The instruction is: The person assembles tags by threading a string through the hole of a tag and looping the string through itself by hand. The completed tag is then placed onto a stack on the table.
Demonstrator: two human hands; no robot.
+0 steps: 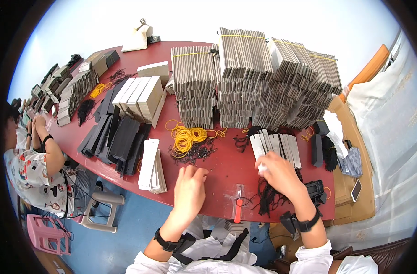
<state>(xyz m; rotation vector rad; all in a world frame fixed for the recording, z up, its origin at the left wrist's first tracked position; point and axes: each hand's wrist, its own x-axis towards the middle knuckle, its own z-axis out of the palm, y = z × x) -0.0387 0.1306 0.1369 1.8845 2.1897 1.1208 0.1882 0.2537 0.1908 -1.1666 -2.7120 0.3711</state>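
Observation:
My right hand [281,172] is over the near right of the table, fingers bent and pinched around a small white piece [262,169]. Just beyond it stands a row of pale tag cards [288,148]. Black cords [267,198] lie in a heap below that hand. My left hand [190,189] hovers at the table's front edge with its fingers curled in; whether they hold anything is hidden. To its left lies a fanned stack of white tags [150,169] with small holes at one end. A red-handled tool [238,210] rests between my hands.
Tall banded stacks of grey cards [242,59] fill the back of the red table [213,164]. Yellow elastic bands [188,139] lie mid-table, near black strips [126,139] and white blocks [142,98]. At far left sits another person [37,169]. A phone [356,190] lies on cardboard at right.

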